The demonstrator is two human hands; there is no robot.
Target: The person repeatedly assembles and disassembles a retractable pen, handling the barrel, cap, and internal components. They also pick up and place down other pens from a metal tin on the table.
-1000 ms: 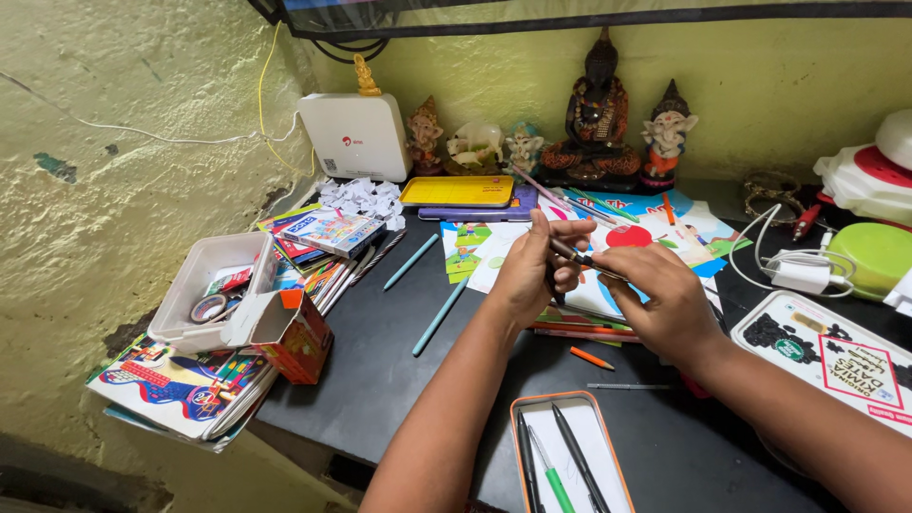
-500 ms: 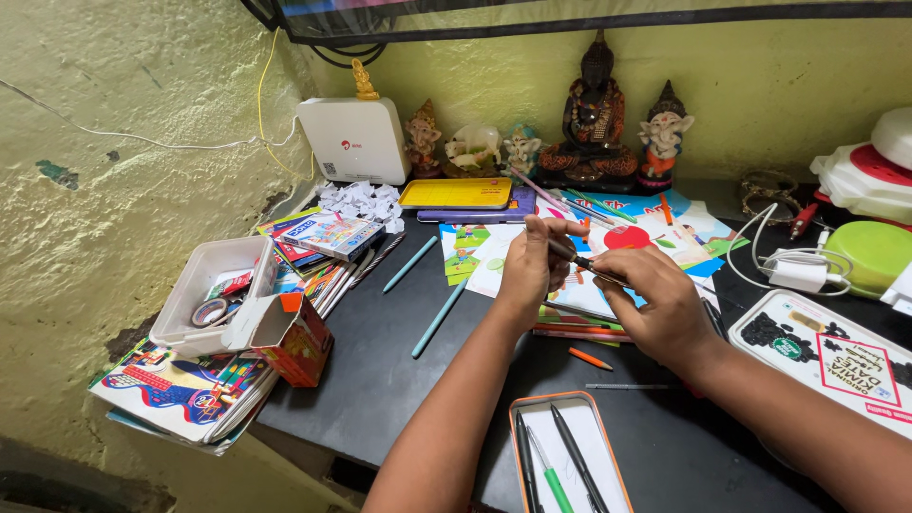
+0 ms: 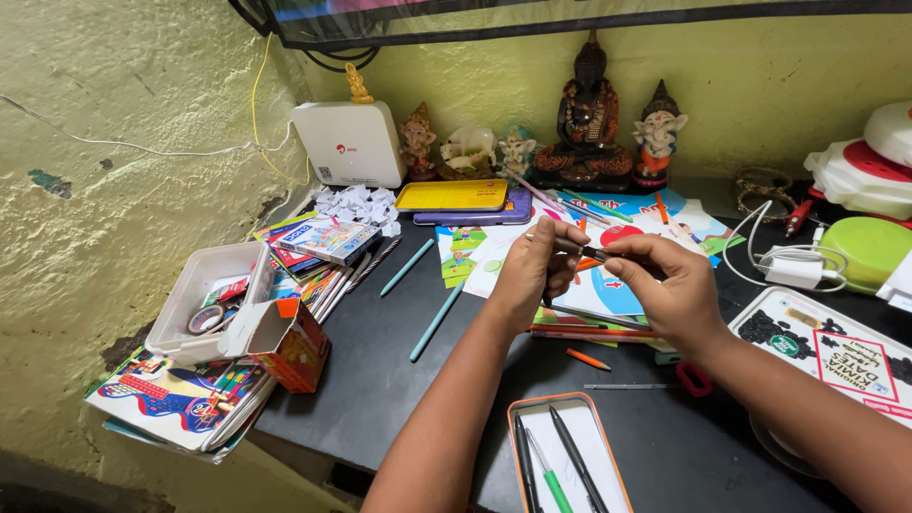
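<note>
Both my hands meet above the middle of the black desk (image 3: 399, 370). My left hand (image 3: 534, 274) grips one end of a thin dark pen (image 3: 591, 252), and my right hand (image 3: 670, 290) pinches its other end with thumb and fingers. The pen lies nearly level between them. Under the hands lie colourful picture sheets (image 3: 608, 285) and a few pencils. An open orange-rimmed tin case (image 3: 570, 456) with a green pen and two dark pens sits at the desk's near edge, just in front of my forearms.
Two teal pencils (image 3: 437, 318) lie left of the hands. At the left stand a white plastic box (image 3: 204, 294), a small carton (image 3: 290, 342) and stacked books. Figurines (image 3: 589, 114) and a white router (image 3: 350, 142) line the back wall. A charger cable (image 3: 788, 266) and green container (image 3: 869, 252) are right.
Both hands have lifted slightly and moved closer together on the pen; the right hand rose from the sheets and its fingers turned over the pen's end.
</note>
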